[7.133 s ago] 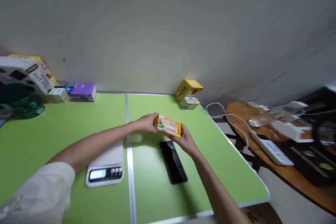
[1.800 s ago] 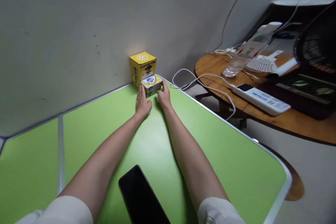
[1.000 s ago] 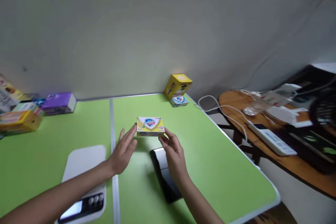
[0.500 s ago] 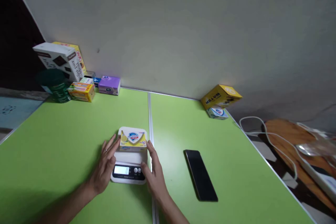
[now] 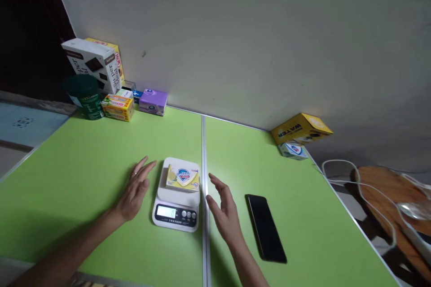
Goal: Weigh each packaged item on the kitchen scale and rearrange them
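Observation:
A white digital kitchen scale (image 5: 177, 196) lies on the green table, its lit display reading 0. On its weighing plate rests a yellow and white Safeguard soap box (image 5: 182, 177), lying flat. To the left of the scale is my left hand (image 5: 134, 190), fingers spread, touching neither box nor scale. My right hand (image 5: 224, 206) hovers just right of the scale, thumb and fingers apart and holding nothing. A black smartphone (image 5: 266, 228) lies to the right of that hand.
At the back left stand a white box (image 5: 92, 65), a dark green tub (image 5: 85, 96), an orange-yellow box (image 5: 117, 106) and a purple pack (image 5: 153, 101). A yellow box (image 5: 301, 128) leans on a smaller soap box (image 5: 292, 150) at the back right. White cables (image 5: 363, 197) hang beyond the right edge.
Both hands have let go of the soap box and moved apart, left hand to the left, right hand to the right. The box stays on the scale. The camera view has shifted.

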The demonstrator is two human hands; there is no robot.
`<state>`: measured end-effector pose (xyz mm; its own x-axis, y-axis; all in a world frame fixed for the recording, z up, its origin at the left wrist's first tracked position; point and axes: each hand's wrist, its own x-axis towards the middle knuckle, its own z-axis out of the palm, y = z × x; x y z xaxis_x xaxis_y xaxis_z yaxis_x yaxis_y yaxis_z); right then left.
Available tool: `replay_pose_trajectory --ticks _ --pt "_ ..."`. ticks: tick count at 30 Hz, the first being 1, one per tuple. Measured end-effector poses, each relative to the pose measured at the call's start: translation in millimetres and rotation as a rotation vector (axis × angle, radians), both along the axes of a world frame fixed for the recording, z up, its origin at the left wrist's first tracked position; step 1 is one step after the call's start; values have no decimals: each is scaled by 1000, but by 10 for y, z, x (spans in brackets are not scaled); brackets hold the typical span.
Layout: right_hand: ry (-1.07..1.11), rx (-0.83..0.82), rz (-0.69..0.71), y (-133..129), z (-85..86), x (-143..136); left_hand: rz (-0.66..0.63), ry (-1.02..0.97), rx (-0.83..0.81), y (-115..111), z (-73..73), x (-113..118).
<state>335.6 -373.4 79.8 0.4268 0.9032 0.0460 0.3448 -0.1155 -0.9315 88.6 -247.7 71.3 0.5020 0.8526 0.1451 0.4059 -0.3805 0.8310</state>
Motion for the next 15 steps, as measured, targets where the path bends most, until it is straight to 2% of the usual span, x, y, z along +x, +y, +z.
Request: replay_pose_trajectory --ticks 4,7,11,15 --pt "-158 -50 91 105 145 122 -68 113 -18 134 151 73" --pt "-280 -105 231 211 227 131 -209 176 44 194 204 226" --pt "-356 -137 380 372 248 110 -381 199 92 265 202 412" --pt "-383 -135 459 544 245 120 -422 135 109 396 245 456"
